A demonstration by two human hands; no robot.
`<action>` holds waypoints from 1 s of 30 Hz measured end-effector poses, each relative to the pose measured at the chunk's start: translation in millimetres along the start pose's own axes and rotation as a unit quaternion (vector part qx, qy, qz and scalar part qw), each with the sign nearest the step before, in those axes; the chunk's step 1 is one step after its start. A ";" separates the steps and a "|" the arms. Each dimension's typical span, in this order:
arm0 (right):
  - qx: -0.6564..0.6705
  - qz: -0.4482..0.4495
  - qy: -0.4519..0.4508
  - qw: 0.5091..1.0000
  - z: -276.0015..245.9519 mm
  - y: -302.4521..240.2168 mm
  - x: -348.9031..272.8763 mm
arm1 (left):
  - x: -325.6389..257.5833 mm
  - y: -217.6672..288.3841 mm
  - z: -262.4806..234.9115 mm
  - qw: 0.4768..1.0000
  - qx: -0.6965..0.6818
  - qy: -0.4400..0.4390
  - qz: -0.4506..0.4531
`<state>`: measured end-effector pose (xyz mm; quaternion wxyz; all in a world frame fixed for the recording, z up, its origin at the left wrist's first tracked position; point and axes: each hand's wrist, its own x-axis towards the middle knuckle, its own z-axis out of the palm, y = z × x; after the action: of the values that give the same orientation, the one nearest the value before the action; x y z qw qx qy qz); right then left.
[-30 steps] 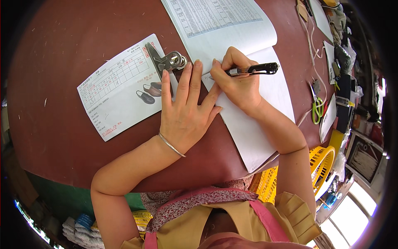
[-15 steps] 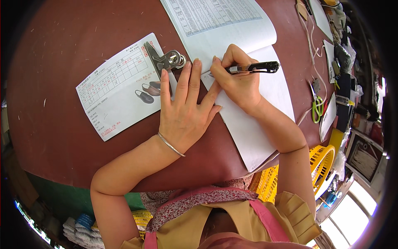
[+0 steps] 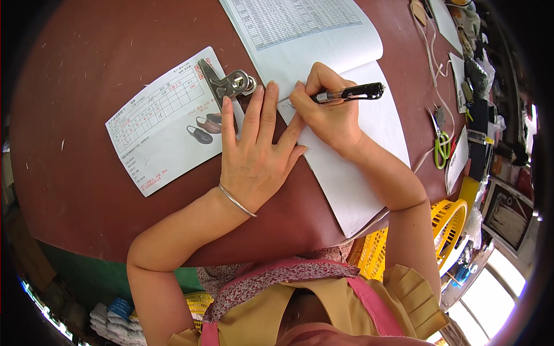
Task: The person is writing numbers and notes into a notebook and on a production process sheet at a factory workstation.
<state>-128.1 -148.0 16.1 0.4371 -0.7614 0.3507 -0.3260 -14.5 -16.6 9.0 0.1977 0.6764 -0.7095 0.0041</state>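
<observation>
A black pen [image 3: 360, 91] with a clear grip is held in my right hand [image 3: 330, 115], its tip hidden behind the fingers at the upper left part of an open notebook page [image 3: 352, 179]. Small handwritten marks show beside the fingertips. My left hand [image 3: 254, 147] lies flat with fingers spread, spanning the gap between the notebook and a printed order sheet [image 3: 167, 138]. That sheet has a table and pictures of slip-on shoes. A metal bulldog clip [image 3: 231, 83] grips its right edge, just beyond my left fingertips.
The notebook's turned-back page [image 3: 306, 29] carries a printed grid. Everything rests on a dark red table [image 3: 75, 132]. To the right are green-handled scissors [image 3: 442, 151], a white cord [image 3: 433, 63] and assorted clutter. A yellow plastic basket [image 3: 447, 225] stands below the table's right edge.
My right hand and the pen have shifted very slightly, and a little more writing shows at the pen's side. My left hand stays flat in nearly the same place.
</observation>
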 end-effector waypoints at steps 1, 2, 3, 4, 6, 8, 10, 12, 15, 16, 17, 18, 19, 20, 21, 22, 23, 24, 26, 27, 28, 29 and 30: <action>0.008 0.012 0.001 1.000 -0.4 1.1 -0.8 | 0.0 0.1 0.0 1.000 -0.001 0.000 0.001; 0.016 0.023 0.002 1.000 -0.7 1.7 -1.0 | 0.0 0.1 -0.1 1.000 -0.001 0.000 0.001; 0.016 0.023 0.002 1.000 -0.7 1.7 -0.2 | 0.1 0.0 -0.3 1.000 0.001 0.000 0.001; 0.012 0.015 0.005 1.000 -0.7 1.6 0.6 | -0.1 0.1 -0.6 1.000 0.002 0.000 0.001; 0.008 0.007 0.008 1.000 -1.6 -0.4 1.4 | -0.8 0.7 -1.5 1.000 0.001 0.001 0.001; 0.141 0.084 0.031 0.986 -4.6 -3.1 4.1 | -1.2 0.0 -1.4 1.000 0.003 0.003 0.001; 0.140 0.098 0.028 0.985 -9.5 -1.9 5.5 | -1.5 0.1 0.0 1.000 0.002 0.008 0.002; 0.101 0.078 0.019 0.992 -12.5 3.4 5.3 | 0.6 1.5 -1.9 1.000 0.001 0.003 -0.002; 0.078 0.065 -0.009 0.995 -11.9 3.7 5.2 | 1.2 2.3 -4.1 1.000 0.004 -0.004 -0.009; 0.079 0.062 -0.008 0.995 -11.8 2.8 6.2 | 1.2 2.1 -4.0 1.000 0.003 -0.003 -0.009; 0.109 0.083 0.003 0.991 -12.0 1.5 7.6 | 1.3 2.0 -4.6 1.000 0.005 -0.001 -0.007; 0.140 0.103 0.014 0.985 -12.7 -0.2 9.7 | 1.7 2.1 -5.6 1.000 0.004 -0.004 -0.008; 0.161 0.133 0.009 0.978 -16.5 -2.1 15.3 | 2.2 1.7 -5.6 1.000 0.002 -0.005 -0.008; 0.162 0.128 0.012 0.978 -16.7 -4.8 18.4 | 2.4 1.2 -6.1 1.000 0.005 -0.001 -0.004; 0.200 0.147 0.009 0.969 -15.9 -8.1 21.3 | 2.4 0.7 -7.0 1.000 0.001 -0.002 -0.005; 0.238 0.168 0.006 0.957 -16.3 -10.6 22.7 | 1.8 0.9 -7.9 1.000 -0.005 -0.002 -0.005; 0.237 0.163 0.009 0.958 -18.5 -10.2 24.4 | 2.5 0.6 -9.1 1.000 -0.003 0.002 0.000; 0.261 0.177 -0.012 0.949 -21.5 -7.5 26.0 | 3.7 0.1 -10.6 1.000 -0.002 0.001 0.006; 0.280 0.184 -0.027 0.942 -28.7 -2.4 26.4 | 5.0 0.0 -10.2 1.000 0.000 0.007 0.020; 0.325 0.186 -0.044 0.926 -32.0 -0.5 26.0 | 4.0 -0.6 -9.2 1.000 -0.014 0.001 0.017; 0.371 0.185 -0.065 0.908 -34.5 -1.2 27.1 | 2.7 -1.3 -8.3 1.000 -0.025 -0.007 0.012; 0.371 0.186 -0.083 0.906 -38.9 -7.3 27.0 | 2.5 -1.2 -8.0 1.000 -0.020 -0.006 0.016; 0.370 0.178 -0.080 0.908 -37.9 -10.2 26.7 | 3.1 -1.2 -8.4 1.000 -0.017 0.000 0.021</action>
<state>-141.5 -182.6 45.6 0.7651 -0.4931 0.2987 -0.2869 -11.0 -17.5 17.3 0.2090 0.6578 -0.7236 -0.0037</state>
